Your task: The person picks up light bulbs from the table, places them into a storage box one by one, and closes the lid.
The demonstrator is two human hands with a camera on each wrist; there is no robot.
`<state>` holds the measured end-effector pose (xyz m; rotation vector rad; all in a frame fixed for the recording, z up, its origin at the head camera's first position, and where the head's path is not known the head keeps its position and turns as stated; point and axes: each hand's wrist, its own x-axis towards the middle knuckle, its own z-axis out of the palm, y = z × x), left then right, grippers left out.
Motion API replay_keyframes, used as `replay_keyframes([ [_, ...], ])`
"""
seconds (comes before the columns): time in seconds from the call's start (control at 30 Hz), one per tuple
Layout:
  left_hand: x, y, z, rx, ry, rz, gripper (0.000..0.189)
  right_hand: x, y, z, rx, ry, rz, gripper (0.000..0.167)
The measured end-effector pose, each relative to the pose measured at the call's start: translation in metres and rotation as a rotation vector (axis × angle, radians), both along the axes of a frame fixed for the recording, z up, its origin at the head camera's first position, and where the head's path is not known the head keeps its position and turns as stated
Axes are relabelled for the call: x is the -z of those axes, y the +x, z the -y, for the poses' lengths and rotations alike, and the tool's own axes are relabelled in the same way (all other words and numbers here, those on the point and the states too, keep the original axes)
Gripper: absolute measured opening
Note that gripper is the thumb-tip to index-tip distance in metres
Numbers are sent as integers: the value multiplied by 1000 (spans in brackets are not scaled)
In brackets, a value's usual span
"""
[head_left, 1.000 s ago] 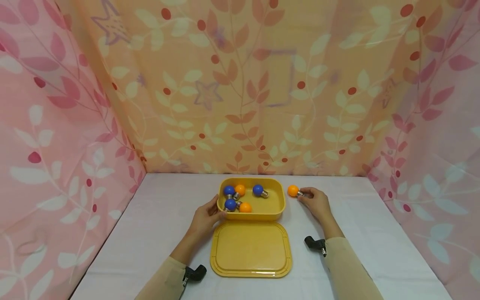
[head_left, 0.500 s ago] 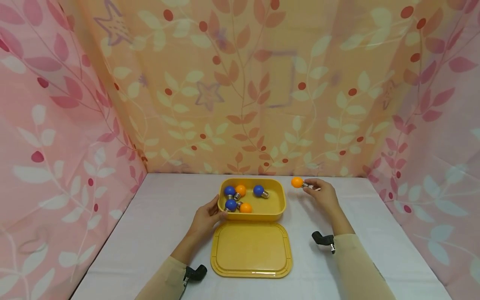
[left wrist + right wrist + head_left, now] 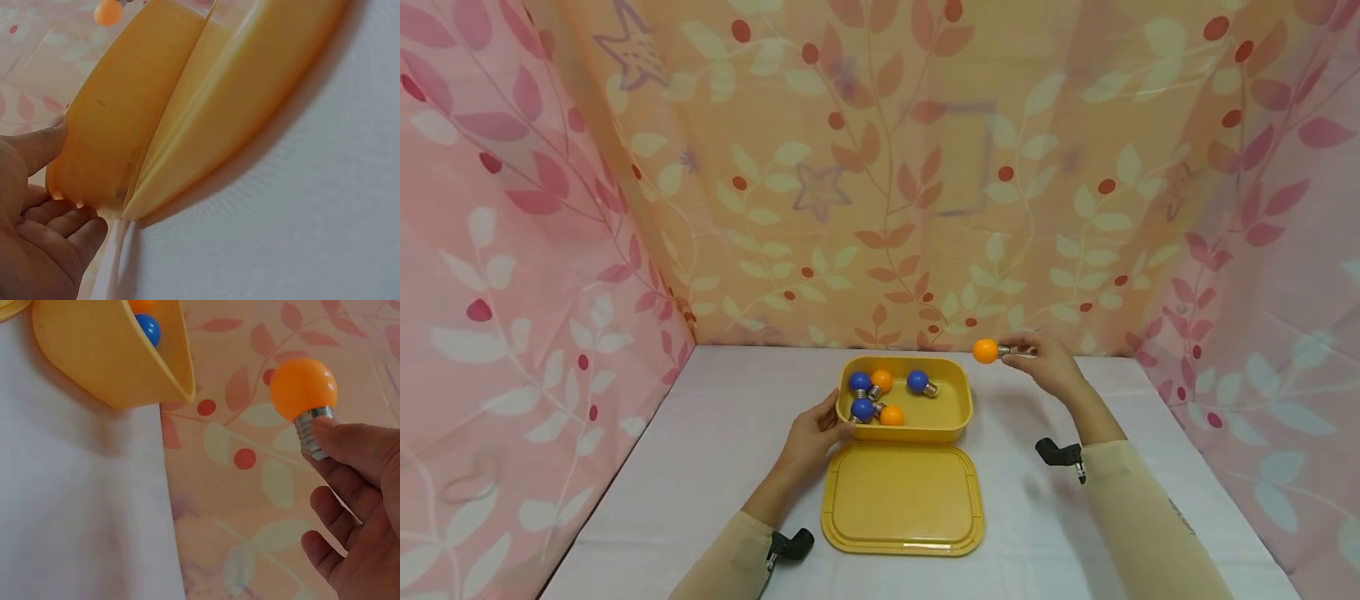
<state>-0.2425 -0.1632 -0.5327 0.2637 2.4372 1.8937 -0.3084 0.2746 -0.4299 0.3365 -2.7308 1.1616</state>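
Observation:
An orange light bulb (image 3: 986, 351) is pinched by its metal screw base between the thumb and fingers of my right hand (image 3: 1047, 365). The hand is raised beyond the right back corner of a yellow plastic box (image 3: 917, 434). In the right wrist view, the bulb's round orange globe (image 3: 304, 387) points up and away from the fingers. My left hand (image 3: 808, 435) grips the box at its left front corner, the thumb against the wall in the left wrist view. Inside the box lie several bulbs, among them a blue bulb (image 3: 917, 382) on the right and an orange bulb (image 3: 891, 415) near the front.
A yellow lid (image 3: 902, 500) lies flat on the white cloth (image 3: 722, 417) just in front of the box. Patterned curtains (image 3: 880, 167) close off the back and both sides. A black wrist camera (image 3: 1060, 452) sits at each sleeve.
My right hand has lifted the orange bulb off the cloth, moving up and away toward the back. The left hand and the box have stayed put.

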Motion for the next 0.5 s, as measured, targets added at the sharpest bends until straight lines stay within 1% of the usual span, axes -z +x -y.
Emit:
replay_keyframes([
  [0.13, -2, 0, 0, -1, -3, 3, 81, -13, 1, 8, -76, 26, 48, 34],
  [0.23, -3, 0, 1, -5, 2, -1, 79, -20, -1, 16, -149, 49, 56, 33],
  [0.3, -3, -1, 1, -6, 9, 4, 79, -22, -2, 23, -215, 63, 61, 31],
  [0.37, -3, -1, 1, -2, 10, 5, 79, -23, -3, 30, -263, 80, 72, 28],
  [0.43, -3, 0, 0, -3, 7, 11, 79, -22, -4, 37, -307, 98, 93, 25],
  [0.5, -3, 0, 0, -1, 6, 17, 79, -21, -4, 44, -333, 127, 109, 24],
])
